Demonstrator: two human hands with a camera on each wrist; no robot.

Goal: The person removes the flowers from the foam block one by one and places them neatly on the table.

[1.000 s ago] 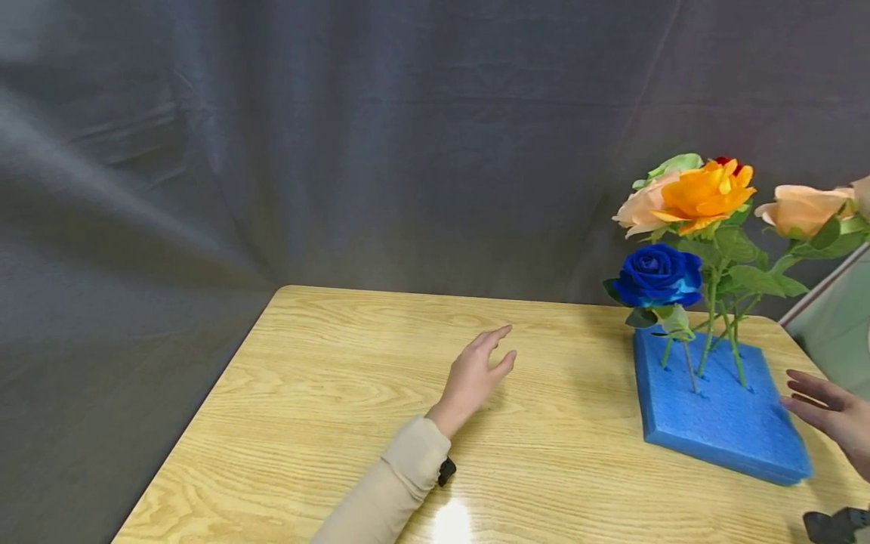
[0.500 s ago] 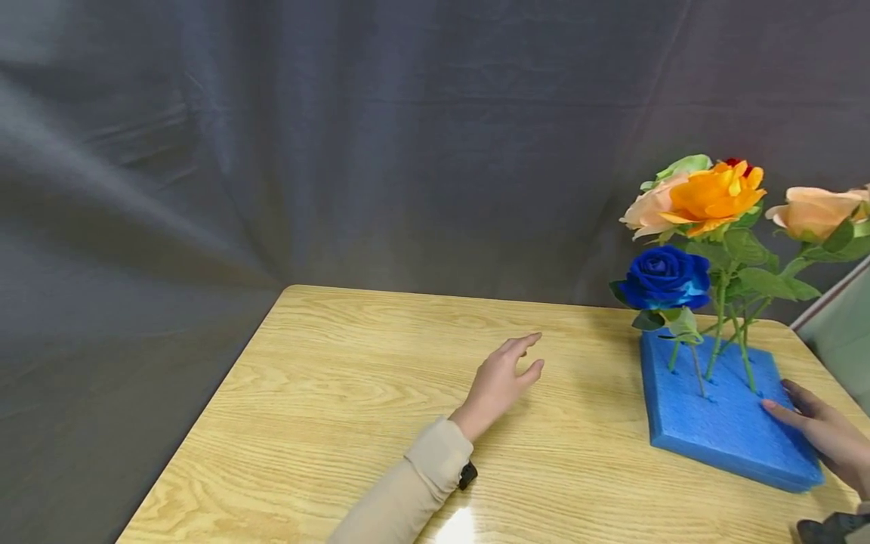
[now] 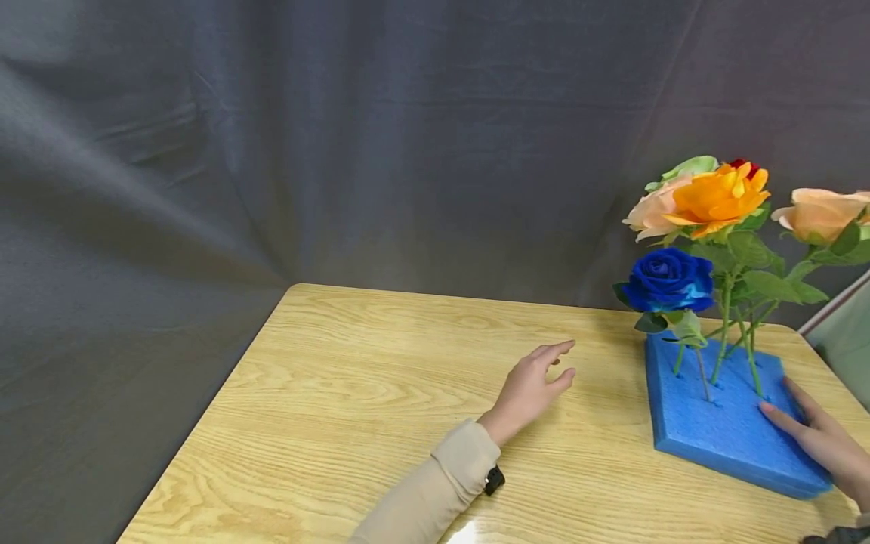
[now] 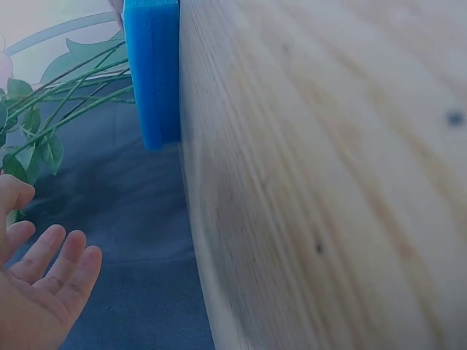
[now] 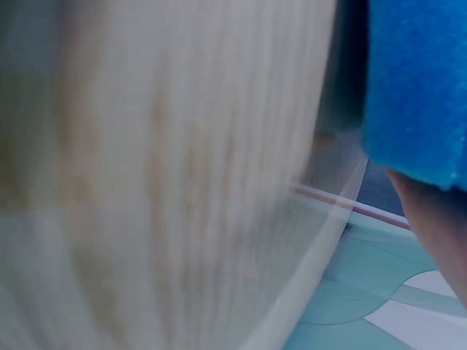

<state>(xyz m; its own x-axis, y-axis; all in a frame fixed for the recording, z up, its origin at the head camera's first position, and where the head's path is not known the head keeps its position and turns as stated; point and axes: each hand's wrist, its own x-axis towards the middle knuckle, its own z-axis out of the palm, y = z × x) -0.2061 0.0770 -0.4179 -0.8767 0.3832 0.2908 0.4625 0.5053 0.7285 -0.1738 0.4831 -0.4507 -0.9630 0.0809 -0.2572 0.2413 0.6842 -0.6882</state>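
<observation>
"Where do we have our foam block?"

"The blue foam block [image 3: 730, 449] lies near the right edge of our table [image 3: 381, 363], toward the far right corner. Flower stems are planted in it: the blue rose [image 3: 669, 281] on its left side, the orange flower [image 3: 720, 198] higher up, and a peach rose [image 3: 825, 215] leaning out to the right."

"And our hands?"

"Our right hand [image 3: 825, 446] holds the block by its right edge, thumb on the top face and fingers along the side. We cannot tell how far they reach underneath. Our left hand [image 3: 533, 389] is empty, fingers loosely bent and thumb apart from them, over the table left of the block."

"What worries us?"

"Gripped on one side only, the block could swing or tilt if we pull hard, and those big heads look top-heavy enough to sway or work loose. A shove to the right could take it over the table's right edge. Our thumb also sits just beside the foot of one stem [image 3: 752, 368], so a slip could knock it askew."
</observation>
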